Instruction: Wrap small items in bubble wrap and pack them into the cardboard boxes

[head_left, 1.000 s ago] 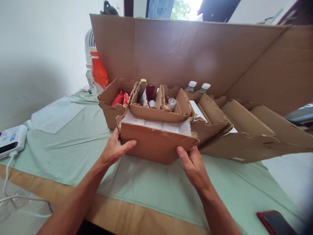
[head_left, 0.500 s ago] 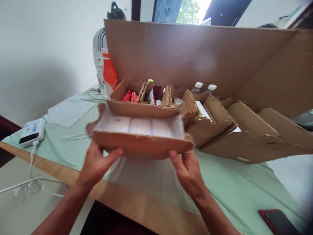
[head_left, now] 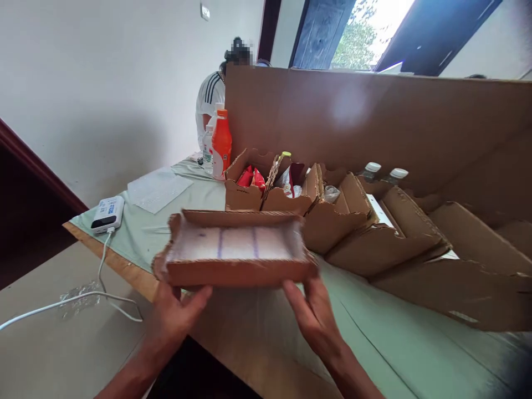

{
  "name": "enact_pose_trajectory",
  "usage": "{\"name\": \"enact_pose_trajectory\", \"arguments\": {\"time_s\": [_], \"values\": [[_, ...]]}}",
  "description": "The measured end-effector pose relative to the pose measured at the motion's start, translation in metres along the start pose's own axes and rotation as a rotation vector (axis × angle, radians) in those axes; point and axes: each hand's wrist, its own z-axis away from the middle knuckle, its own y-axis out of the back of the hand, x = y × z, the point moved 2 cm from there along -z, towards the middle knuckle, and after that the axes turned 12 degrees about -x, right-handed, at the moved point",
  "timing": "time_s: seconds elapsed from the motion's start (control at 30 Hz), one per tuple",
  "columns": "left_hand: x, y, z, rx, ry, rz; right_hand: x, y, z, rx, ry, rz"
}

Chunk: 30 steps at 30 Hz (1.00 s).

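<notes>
I hold a shallow cardboard tray lined with white bubble wrap in both hands, lifted off the table near its front edge. My left hand grips the tray's lower left corner from beneath, thumb up on the front wall. My right hand holds the lower right corner the same way. Behind the tray stands a row of cardboard compartments with red snack packets and other small items in them.
A tall cardboard sheet stands behind the compartments. An orange bottle and two white-capped bottles stand at the back. A white power bank with a cable lies at the left table edge. A person in a white striped shirt sits beyond.
The tray has come away from the row of compartments, up and toward me and to the left. My view has swung left, showing more floor and the table's left edge.
</notes>
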Motion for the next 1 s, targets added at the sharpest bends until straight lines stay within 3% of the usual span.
{"name": "enact_pose_trajectory", "arguments": {"time_s": [0.1,0.2,0.37,0.5,0.7,0.83,1.0], "values": [[0.0,0.023,-0.016,0.236,0.023,-0.034,-0.018,-0.028,-0.082,-0.227,0.163,-0.048],[0.0,0.034,-0.024,0.41,-0.03,-0.046,-0.024,-0.06,-0.145,-0.383,0.212,-0.001],[-0.005,0.034,-0.041,0.305,-0.207,0.008,-0.016,-0.11,-0.201,-0.295,0.089,0.068],[-0.017,0.025,-0.061,0.272,-0.202,0.026,0.0,-0.145,-0.197,-0.24,0.028,0.122],[-0.031,-0.002,-0.088,0.221,-0.29,-0.129,0.022,-0.191,-0.148,-0.355,0.077,0.192],[-0.031,-0.008,-0.118,0.22,-0.269,-0.209,0.028,-0.195,-0.135,-0.346,0.115,0.209],[-0.025,-0.001,-0.168,0.272,-0.245,-0.301,0.033,-0.191,-0.137,-0.306,0.106,0.21]]}}
